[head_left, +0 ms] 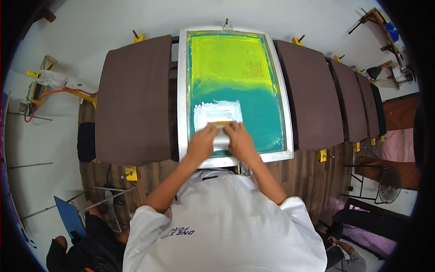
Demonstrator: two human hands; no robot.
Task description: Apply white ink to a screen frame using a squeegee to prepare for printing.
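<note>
Both my hands grip a squeegee (222,123), its yellowish top edge showing between them. My left hand (202,142) is wrapped round its left end and my right hand (240,138) round its right end. The squeegee rests on the near half of a screen-printing frame (182,90) with a silvery metal rim. White ink (206,111) lies on the mesh just beyond and around my hands. The mesh is teal (263,120) in its near part and yellow-green (217,54) at the far part, with faint lettering there. The squeegee's blade is hidden by my hands.
Brown fabric-covered platens stand on the left (133,99) and right (310,95) of the frame, with several more farther right. Yellow clamps (131,173) stick out at their edges. A fan (389,186) stands at the right. Other people (97,240) sit at the lower left and lower right.
</note>
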